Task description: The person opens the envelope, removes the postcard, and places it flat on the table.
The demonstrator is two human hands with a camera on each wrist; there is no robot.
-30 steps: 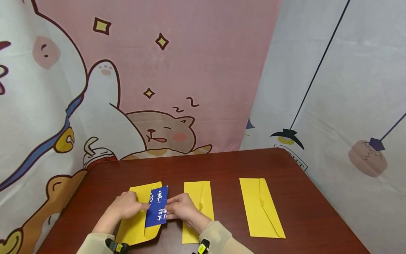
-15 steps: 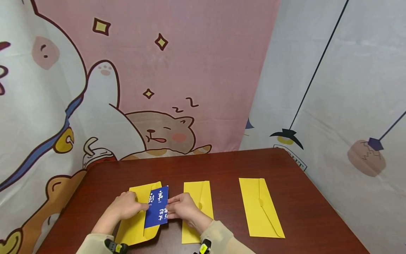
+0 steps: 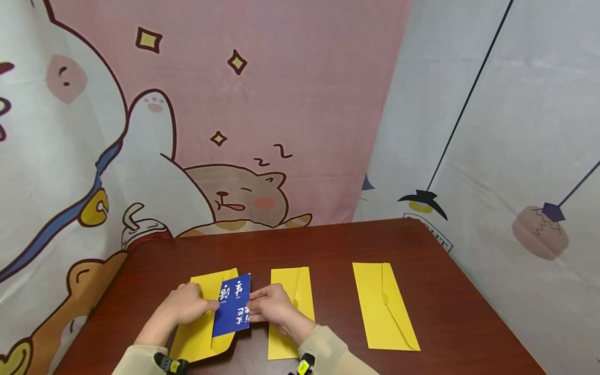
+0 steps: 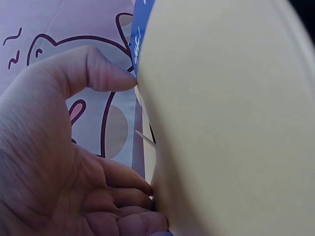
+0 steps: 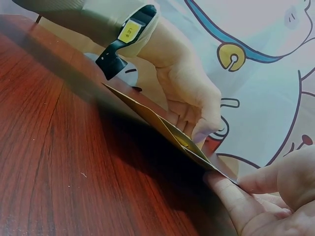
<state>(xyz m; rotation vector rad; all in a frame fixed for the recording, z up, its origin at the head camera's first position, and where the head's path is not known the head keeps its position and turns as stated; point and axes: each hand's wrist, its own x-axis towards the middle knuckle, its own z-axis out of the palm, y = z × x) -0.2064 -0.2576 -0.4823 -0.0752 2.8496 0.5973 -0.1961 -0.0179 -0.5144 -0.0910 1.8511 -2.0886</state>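
Note:
My left hand (image 3: 186,303) grips a yellow envelope (image 3: 199,338) at the left of the table, thumb at the opening and fingers bent behind it. From the open side sticks a blue card (image 3: 230,312) with white handwriting, its left part hidden inside the envelope. My right hand (image 3: 274,308) pinches the card's right edge between thumb and fingers. The right wrist view shows the envelope (image 5: 147,115) held tilted above the table, its opening gaping. In the left wrist view the envelope (image 4: 226,108) fills the right side, beside my left thumb.
A second yellow envelope (image 3: 286,278) lies partly under my right hand and forearm. Farther right, a third yellow envelope (image 3: 384,307) lies flap side up on the dark red wooden table (image 3: 323,245). Behind the table hangs a cartoon-printed cloth (image 3: 300,104).
My right hand has shifted slightly right with the blue card, and a little more of the card shows outside the envelope. My left hand stays in place on the envelope.

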